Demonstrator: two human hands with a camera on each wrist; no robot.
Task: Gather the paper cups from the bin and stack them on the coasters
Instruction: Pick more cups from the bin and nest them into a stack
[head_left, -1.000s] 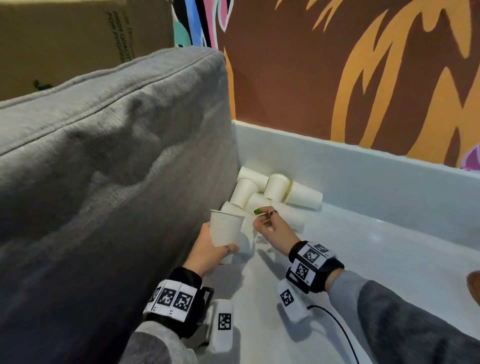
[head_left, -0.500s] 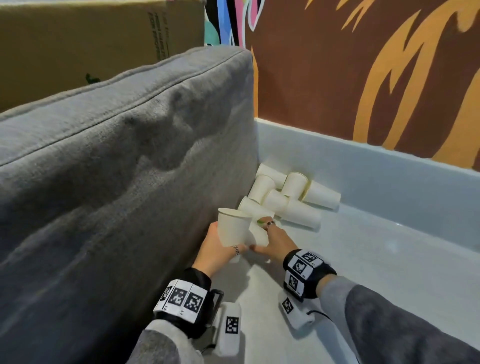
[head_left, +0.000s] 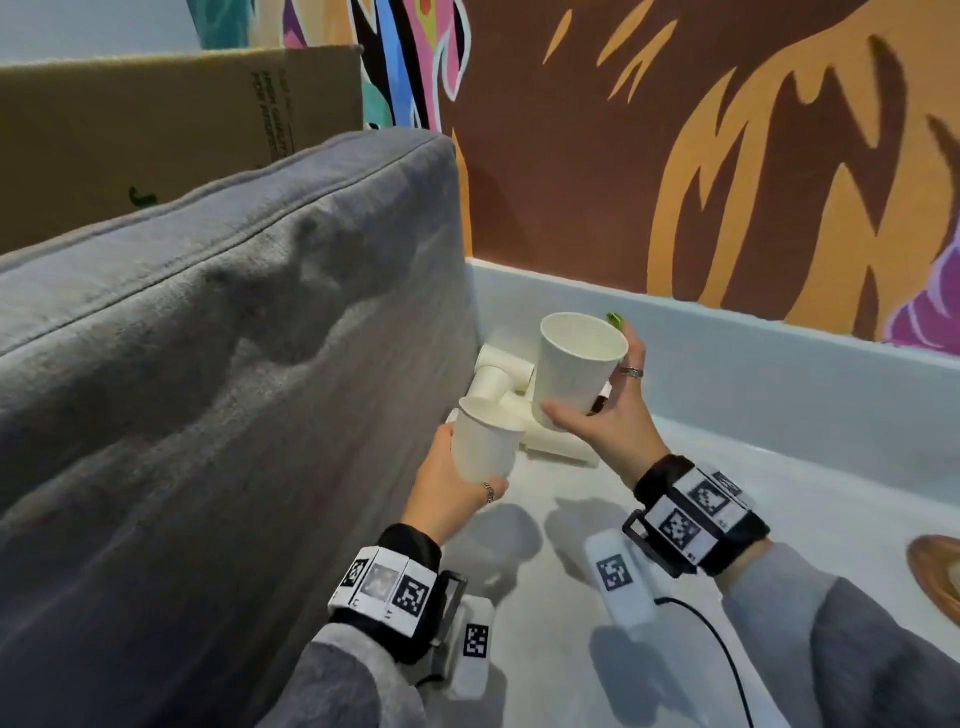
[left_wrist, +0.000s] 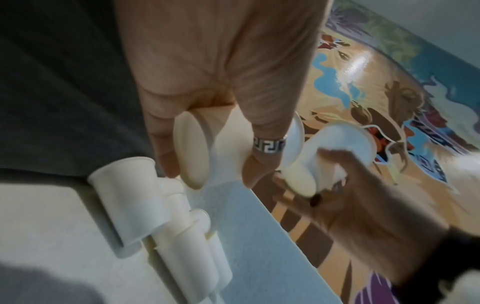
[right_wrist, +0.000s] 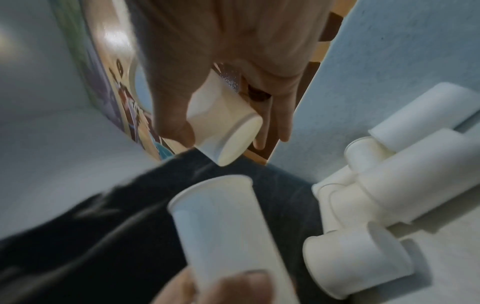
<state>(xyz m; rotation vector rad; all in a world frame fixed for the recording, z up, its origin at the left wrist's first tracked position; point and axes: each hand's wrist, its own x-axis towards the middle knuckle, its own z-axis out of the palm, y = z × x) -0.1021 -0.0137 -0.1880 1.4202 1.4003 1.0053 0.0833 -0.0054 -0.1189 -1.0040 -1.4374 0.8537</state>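
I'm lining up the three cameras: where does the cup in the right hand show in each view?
Head: the right-hand cup is centre frame, upright, above the left-hand cup.
Left wrist: right of centre, blurred, base toward the camera.
Right wrist: upper centre, base toward the camera.
Shared landmark: the pile of cups lying at the grey cushion, lower left in the left wrist view and at right in the right wrist view.

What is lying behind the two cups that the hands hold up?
A pile of paper cups lies on its side in the corner, against the grey cushion. The held cups cover part of it, so no count.
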